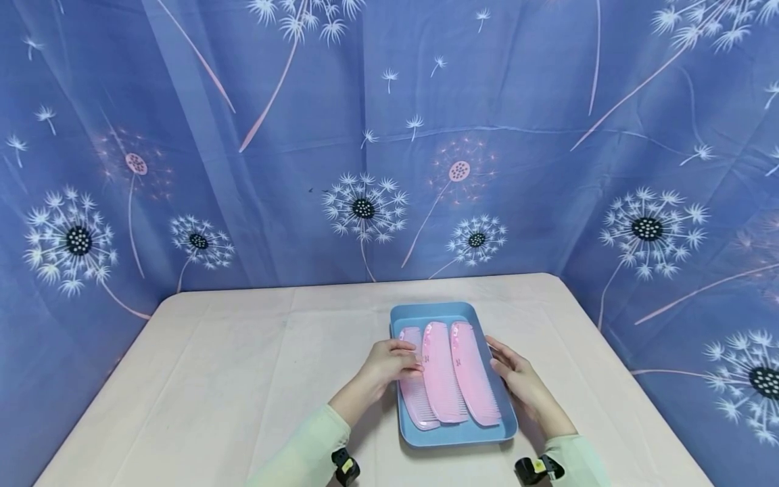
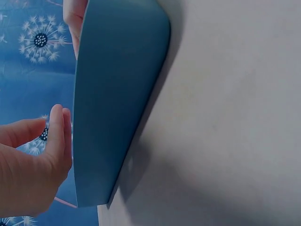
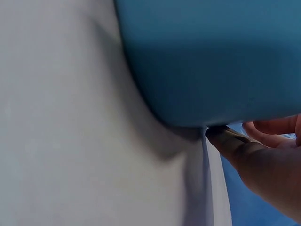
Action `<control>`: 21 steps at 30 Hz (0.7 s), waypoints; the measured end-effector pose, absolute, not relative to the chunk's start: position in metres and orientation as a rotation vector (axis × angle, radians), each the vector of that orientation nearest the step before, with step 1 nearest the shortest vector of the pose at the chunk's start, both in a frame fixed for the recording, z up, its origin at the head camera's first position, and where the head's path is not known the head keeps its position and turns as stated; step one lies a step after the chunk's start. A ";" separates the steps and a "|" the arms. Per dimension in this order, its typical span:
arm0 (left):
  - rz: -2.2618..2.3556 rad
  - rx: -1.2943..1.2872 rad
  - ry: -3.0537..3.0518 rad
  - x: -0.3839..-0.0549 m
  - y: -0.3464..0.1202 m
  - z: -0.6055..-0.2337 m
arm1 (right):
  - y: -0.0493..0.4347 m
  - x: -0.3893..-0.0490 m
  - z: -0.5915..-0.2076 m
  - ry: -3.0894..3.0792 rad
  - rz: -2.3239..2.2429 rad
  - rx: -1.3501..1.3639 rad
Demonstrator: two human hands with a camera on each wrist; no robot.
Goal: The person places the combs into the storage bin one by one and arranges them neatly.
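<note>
A blue tray holds three pink combs side by side: a left comb, a middle comb and a right comb. Over the left comb hovers my left hand, its fingers covering part of that comb. In the left wrist view, the left hand shows thumb and fingers apart above the tray wall, nothing between them. At the tray's right rim, my right hand holds the edge. The right wrist view has the right hand with fingertips at the rim.
The tray rests on a table with a pale cloth. A blue curtain with dandelion print surrounds the table's back and sides. Each wrist wears a small black camera, such as the left camera.
</note>
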State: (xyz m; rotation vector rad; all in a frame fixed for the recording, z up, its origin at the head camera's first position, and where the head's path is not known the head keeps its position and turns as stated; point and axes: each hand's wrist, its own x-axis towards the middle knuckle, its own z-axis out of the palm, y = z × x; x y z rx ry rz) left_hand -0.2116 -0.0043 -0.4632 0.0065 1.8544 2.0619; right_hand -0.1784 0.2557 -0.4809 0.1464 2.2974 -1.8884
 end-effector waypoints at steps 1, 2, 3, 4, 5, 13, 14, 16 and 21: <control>2.066 0.007 1.855 -0.211 -0.006 -0.463 | 0.256 -0.178 -0.481 2.297 -1.887 0.147; 2.069 0.009 1.859 -0.211 -0.007 -0.463 | 0.256 -0.178 -0.481 2.295 -1.890 0.146; 2.075 0.011 1.859 -0.210 -0.009 -0.463 | 0.256 -0.177 -0.480 2.294 -1.892 0.147; 2.082 0.011 1.857 -0.210 -0.011 -0.463 | 0.256 -0.177 -0.480 2.294 -1.894 0.149; 2.088 0.011 1.856 -0.210 -0.013 -0.463 | 0.256 -0.177 -0.481 2.300 -1.895 0.148; 2.122 -0.014 1.871 -0.211 -0.041 -0.460 | 0.257 -0.173 -0.479 2.515 -1.763 0.156; 2.138 -0.015 1.868 -0.211 -0.046 -0.460 | 0.257 -0.171 -0.477 2.557 -1.728 0.151; 2.165 -0.023 1.876 -0.211 -0.055 -0.459 | 0.256 -0.168 -0.474 2.621 -1.680 0.135; 2.207 -0.082 1.925 -0.204 -0.083 -0.450 | 0.257 -0.163 -0.466 2.756 -1.668 0.002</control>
